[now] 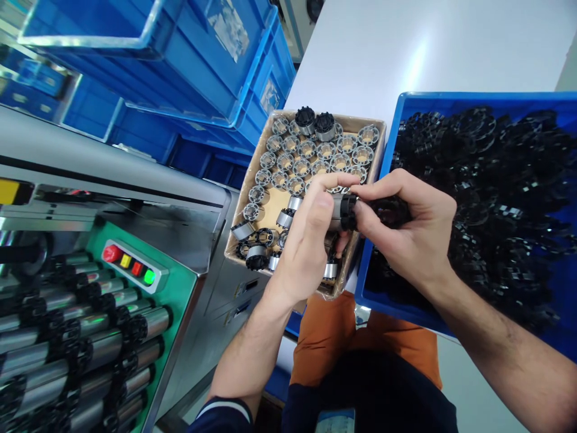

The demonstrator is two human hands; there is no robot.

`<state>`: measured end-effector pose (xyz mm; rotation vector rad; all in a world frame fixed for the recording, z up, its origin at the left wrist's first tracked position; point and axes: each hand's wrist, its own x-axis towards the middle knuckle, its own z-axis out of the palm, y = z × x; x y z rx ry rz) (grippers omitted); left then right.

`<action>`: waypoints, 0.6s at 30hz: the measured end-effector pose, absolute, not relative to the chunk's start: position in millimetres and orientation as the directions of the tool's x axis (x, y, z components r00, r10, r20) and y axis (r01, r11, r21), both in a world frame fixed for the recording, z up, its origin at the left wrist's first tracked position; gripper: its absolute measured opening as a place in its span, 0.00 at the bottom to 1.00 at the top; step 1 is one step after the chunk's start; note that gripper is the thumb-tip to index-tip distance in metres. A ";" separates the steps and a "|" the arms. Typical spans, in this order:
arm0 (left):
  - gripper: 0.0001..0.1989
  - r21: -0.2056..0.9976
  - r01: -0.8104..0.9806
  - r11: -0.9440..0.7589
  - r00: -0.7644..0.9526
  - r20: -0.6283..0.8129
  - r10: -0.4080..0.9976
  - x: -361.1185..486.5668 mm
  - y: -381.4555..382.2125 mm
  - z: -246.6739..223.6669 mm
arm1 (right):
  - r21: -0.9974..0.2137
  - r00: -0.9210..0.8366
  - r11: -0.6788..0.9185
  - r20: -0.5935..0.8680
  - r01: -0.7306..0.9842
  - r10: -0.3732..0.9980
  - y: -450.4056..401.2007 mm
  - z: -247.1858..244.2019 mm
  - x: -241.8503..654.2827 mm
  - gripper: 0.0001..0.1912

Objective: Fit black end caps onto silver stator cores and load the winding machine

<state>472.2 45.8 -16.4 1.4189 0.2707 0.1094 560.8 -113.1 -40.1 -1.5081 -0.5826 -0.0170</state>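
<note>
Over the near right part of a cardboard box, my left hand (304,246) is closed round a silver stator core (334,213). A black toothed plastic end piece (347,211) sits at the core's right end. My right hand (412,225) pinches this end piece between thumb and forefinger. Dark plastic (390,211) shows under the right hand's fingers; whether that hand holds it, I cannot tell. The cardboard box (246,195) holds rows of upright bare cores (322,168). Two cores with black ends (314,123) stand on top at the back, and several lie tilted nearer me.
On the right, a blue bin (383,174) is heaped with black plastic parts (487,198). A machine at left has a green panel (180,264), a button box (135,264) and rows of metal cylinders (94,349). Blue crates (193,72) are stacked behind it. A white table (360,54) extends beyond the box.
</note>
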 end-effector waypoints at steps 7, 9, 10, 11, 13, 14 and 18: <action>0.28 0.961 0.137 0.240 0.966 -0.184 0.184 473.0 47.6 -18.8 | -0.930 0.860 0.053 0.356 0.363 0.365 -113.0 -37.0 558.3 0.08; 0.29 0.974 0.125 0.189 0.960 -0.167 0.227 471.6 48.2 -19.3 | -0.943 0.873 0.046 0.322 0.329 0.367 -112.4 -38.3 558.6 0.09; 0.29 0.978 0.118 0.174 0.961 -0.157 0.230 470.8 48.7 -19.8 | -0.944 0.875 0.041 0.318 0.326 0.366 -112.2 -38.9 558.6 0.09; 0.29 0.980 0.109 0.167 0.964 -0.145 0.222 470.0 49.2 -20.6 | -0.941 0.873 0.038 0.326 0.336 0.362 -112.1 -39.2 558.3 0.09; 0.29 0.981 0.091 0.170 0.974 -0.123 0.188 468.8 49.7 -22.8 | -0.925 0.859 0.038 0.365 0.377 0.358 -112.2 -38.4 557.1 0.08; 0.29 0.983 0.081 0.168 0.980 -0.109 0.169 468.3 49.7 -24.0 | -0.916 0.849 0.043 0.387 0.399 0.359 -112.4 -37.4 556.4 0.08; 0.24 0.996 0.039 0.080 0.987 -0.051 0.151 468.1 52.7 -23.7 | -0.911 0.824 0.055 0.395 0.410 0.406 -115.3 -34.6 560.7 0.06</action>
